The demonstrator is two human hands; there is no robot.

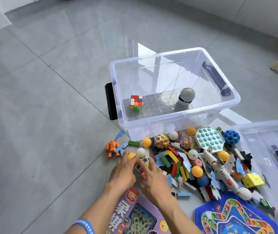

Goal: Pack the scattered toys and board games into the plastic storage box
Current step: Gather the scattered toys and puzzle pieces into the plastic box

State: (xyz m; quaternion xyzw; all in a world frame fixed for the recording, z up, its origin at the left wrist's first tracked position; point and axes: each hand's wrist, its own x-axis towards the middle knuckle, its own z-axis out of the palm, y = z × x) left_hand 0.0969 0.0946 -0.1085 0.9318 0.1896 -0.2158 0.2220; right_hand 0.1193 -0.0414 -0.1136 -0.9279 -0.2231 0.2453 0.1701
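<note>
The clear plastic storage box (232,105) stands open on the floor. Inside it lie a puzzle cube (136,103) and a grey figure (184,99). In front of the box is a heap of toys: balls, wooden blocks, a toy plane (219,168) and an orange robot (112,148). My left hand (124,170) closes around an orange ball (131,156). My right hand (155,179) rests against a multicoloured cube toy (141,168) between both hands. A white ball (141,152) sits just above them.
A purple game box (135,215) lies under my forearms, and a blue board game (232,217) at the lower right. The box's clear lid (270,149) lies at the right. A green pop toy (209,137) and a blue holed ball (231,137) sit by the lid.
</note>
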